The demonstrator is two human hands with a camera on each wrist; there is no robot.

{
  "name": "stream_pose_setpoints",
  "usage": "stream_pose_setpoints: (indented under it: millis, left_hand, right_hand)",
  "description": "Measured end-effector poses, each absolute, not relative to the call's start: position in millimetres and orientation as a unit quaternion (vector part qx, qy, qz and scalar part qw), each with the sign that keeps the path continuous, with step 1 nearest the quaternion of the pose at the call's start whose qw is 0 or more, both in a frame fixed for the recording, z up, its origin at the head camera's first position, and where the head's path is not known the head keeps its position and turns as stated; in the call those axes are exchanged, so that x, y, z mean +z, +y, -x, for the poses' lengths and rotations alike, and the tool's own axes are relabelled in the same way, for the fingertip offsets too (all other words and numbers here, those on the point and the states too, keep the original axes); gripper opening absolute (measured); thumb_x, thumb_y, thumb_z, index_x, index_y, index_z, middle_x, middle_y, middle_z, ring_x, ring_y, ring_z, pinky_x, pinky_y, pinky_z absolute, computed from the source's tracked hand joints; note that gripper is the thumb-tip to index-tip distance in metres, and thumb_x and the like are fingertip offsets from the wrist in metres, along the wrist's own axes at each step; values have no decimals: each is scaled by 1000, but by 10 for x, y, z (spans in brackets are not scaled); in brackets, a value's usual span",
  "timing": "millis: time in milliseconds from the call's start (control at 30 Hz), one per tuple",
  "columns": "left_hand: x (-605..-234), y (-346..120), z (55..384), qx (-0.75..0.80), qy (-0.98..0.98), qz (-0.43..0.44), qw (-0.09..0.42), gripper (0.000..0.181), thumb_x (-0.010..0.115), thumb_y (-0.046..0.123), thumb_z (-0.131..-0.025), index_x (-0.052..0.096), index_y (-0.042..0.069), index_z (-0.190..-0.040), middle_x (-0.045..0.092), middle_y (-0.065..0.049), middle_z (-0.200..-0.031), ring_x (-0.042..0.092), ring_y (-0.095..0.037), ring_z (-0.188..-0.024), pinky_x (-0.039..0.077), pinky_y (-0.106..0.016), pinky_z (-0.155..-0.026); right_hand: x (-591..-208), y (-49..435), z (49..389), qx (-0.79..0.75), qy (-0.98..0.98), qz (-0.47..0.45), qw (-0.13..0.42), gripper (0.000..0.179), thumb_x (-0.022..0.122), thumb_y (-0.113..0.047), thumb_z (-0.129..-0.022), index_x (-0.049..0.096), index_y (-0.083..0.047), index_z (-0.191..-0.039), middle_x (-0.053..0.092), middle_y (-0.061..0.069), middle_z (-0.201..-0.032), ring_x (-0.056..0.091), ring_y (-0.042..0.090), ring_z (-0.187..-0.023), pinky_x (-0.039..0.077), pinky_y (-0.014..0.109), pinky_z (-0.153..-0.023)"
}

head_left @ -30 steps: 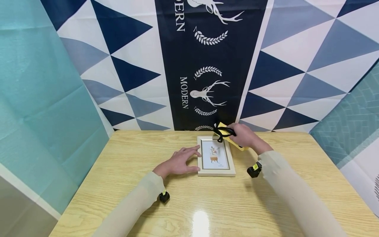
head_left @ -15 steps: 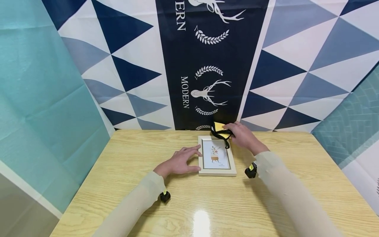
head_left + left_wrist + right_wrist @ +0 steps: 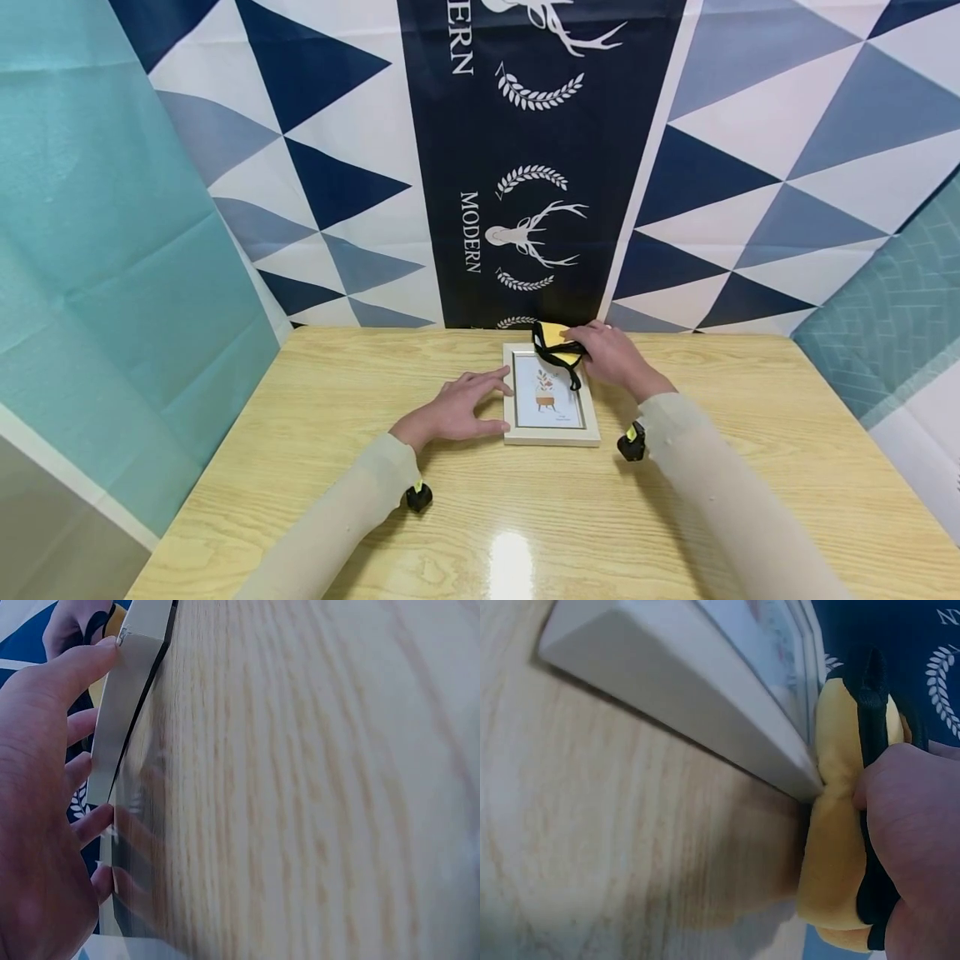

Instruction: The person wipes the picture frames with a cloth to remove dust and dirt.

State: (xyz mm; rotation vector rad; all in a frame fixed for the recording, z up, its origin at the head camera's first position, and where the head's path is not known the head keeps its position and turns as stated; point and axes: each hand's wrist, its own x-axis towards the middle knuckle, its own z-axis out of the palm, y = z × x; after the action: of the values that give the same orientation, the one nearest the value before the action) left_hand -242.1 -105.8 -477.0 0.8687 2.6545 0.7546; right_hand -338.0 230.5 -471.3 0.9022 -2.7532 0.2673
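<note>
A cream picture frame (image 3: 551, 436) with a drawing of a potted plant lies flat on the wooden table. Along its left edge, my left hand (image 3: 459, 408) rests with fingers spread, thumb and fingertips touching the frame's side. In the left wrist view the thumb presses the corner of the frame (image 3: 124, 705). My right hand (image 3: 611, 354) grips a folded yellow cloth with black edging (image 3: 553, 337) over the frame's upper right corner. In the right wrist view the bunched cloth (image 3: 832, 855) touches the frame's far corner, and part of my fingers is hidden behind it.
The wooden table (image 3: 337, 375) meets a wall hanging (image 3: 517, 150) with deer and triangles right behind the picture frame. A teal sheet (image 3: 112, 250) hangs at the left, and a tiled-pattern sheet (image 3: 885, 292) at the right.
My right hand has shifted the cloth left, then down toward me, onto the frame's upper right part. My left hand has stayed at the frame's left edge.
</note>
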Motion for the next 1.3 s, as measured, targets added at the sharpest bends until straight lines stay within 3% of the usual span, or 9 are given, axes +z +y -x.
stream_pose_setpoints:
  millis: [267,800,1300]
  left_hand:
    - [-4755,-1049,2417,256,911,-298,123,59,71,56,-106,59,29,-157,21,6,-191,35,-41,-170,32,-74,-131]
    - [-4747,-1038,2395,260,912,-289,131,60,71,57,-106,59,29,-157,20,9,-192,34,-39,-170,31,-74,-131]
    - [-4744,-1041,2408,264,911,-289,129,57,72,55,-106,60,30,-156,20,10,-191,36,-38,-169,33,-69,-130]
  right_hand:
    - [-4557,2174,3174,111,-953,-273,75,50,64,4,-97,72,-3,-145,75,21,-148,66,50,-140,57,70,-109]
    - [-4564,2026,3140,118,-960,-244,76,47,66,-3,-96,72,-5,-143,80,22,-138,67,47,-134,55,69,-101]
    - [-4515,1671,3148,127,-965,-227,41,47,65,-7,-101,69,-7,-147,76,18,-147,64,43,-140,52,67,-110]
